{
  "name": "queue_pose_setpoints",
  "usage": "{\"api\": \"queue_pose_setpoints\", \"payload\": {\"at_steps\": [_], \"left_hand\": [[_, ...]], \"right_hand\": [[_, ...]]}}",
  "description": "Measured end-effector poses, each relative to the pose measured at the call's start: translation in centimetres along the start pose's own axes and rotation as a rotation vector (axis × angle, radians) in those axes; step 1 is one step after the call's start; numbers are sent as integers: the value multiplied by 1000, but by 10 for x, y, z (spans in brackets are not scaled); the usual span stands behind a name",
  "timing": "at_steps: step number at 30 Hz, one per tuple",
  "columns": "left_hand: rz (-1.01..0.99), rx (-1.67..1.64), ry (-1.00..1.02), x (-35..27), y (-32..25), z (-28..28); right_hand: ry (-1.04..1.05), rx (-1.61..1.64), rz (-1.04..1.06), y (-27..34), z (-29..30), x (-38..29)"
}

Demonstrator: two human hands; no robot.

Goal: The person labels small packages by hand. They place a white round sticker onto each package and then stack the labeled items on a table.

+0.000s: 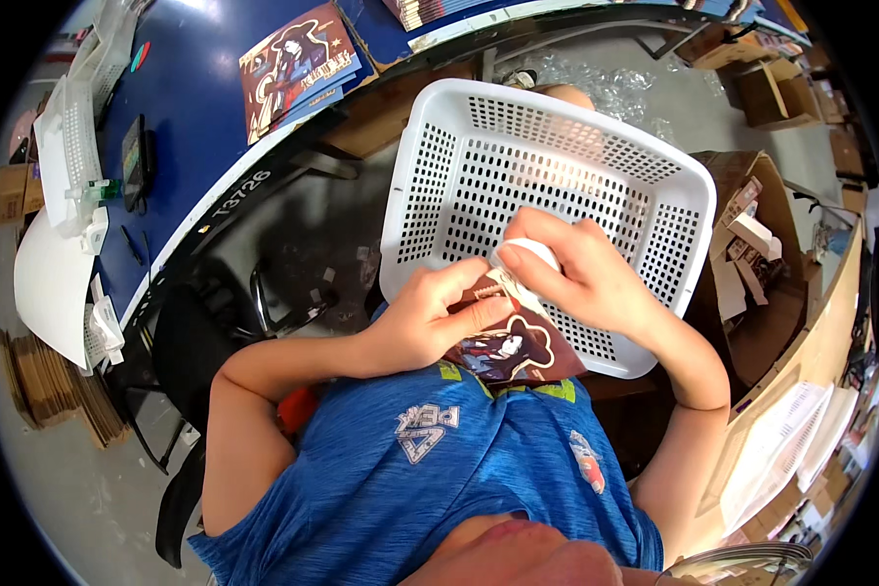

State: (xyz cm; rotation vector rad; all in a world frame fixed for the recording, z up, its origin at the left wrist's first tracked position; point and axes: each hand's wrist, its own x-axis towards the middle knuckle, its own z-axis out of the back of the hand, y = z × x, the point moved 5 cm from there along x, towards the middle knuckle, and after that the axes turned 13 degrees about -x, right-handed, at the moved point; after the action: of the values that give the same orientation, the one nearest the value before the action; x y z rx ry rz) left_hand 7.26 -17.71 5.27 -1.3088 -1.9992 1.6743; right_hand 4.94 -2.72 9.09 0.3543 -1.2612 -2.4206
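My left hand [439,311] grips a printed card or sheet [513,348] in dark red with a cartoon figure in a hat, held close to my blue shirt. Its thumb lies over the printed face. At the sheet's upper corner, my right hand [571,271] is closed around a small white rounded object [531,253], partly hidden by the fingers and of a kind I cannot tell. Both hands are over the near side of a white perforated plastic basket [399,220]. The basket holds no goods in the part that shows.
A blue table [190,95] at the upper left bears similar printed sheets [300,69], a dark handheld device [138,162] and a pen [130,245]. An open cardboard box [776,322] with paper scraps stands right of the basket. A black chair [190,344] is at the left.
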Motion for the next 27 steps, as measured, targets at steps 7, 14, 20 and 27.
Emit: {"api": "queue_pose_setpoints", "payload": {"at_steps": [7,14,20,27], "left_hand": [[-136,171,1,2,-13,-11],[-284,166,-95,6,-22,-11],[-177,183,-92,-3,-11,-11],[-158,71,-247,-11,-19,3]], "right_hand": [[-89,12,-40,6,5,-20],[-260,16,-14,4,1,-14],[-72,-2,11,4,5,-15],[-471,221,-344,-49,51,-57]]}}
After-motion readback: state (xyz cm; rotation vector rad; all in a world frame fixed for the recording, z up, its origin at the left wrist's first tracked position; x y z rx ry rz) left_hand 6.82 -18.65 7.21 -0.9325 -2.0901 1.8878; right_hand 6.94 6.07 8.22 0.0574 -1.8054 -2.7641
